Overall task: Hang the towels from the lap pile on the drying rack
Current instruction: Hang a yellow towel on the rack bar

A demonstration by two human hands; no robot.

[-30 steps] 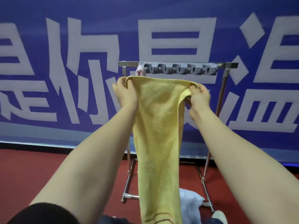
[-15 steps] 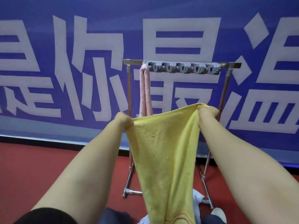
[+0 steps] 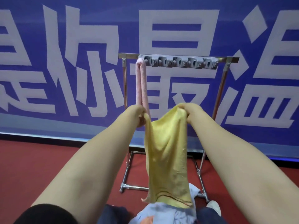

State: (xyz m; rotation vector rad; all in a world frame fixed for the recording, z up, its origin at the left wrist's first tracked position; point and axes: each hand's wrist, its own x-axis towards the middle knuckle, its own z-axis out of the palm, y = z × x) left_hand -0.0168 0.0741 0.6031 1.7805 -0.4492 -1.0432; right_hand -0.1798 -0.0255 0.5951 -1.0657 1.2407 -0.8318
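A yellow towel (image 3: 166, 152) hangs lengthwise between the two hands, in front of the drying rack (image 3: 129, 56) and well below its top bar. It is a soft, nubbly cloth, slack and creased down the middle, its top edge sagging between the hands. Thin dark stripes cross it near the bottom hem, and the lower left corner curls outward. The left hand (image 3: 139, 115) grips the top left corner with its fingers curled tight round the bunched cloth. The right hand (image 3: 189, 110) holds the top right corner the same way (its fingertips are buried in the fold, so only the knuckles show). The hem brushes the lap pile (image 3: 155, 212), a heap of pale blue cloth with a patch of orange. On the rack a pink towel (image 3: 141, 84) is draped over the bar at the left end, just beside a row of grey clips (image 3: 181, 63).
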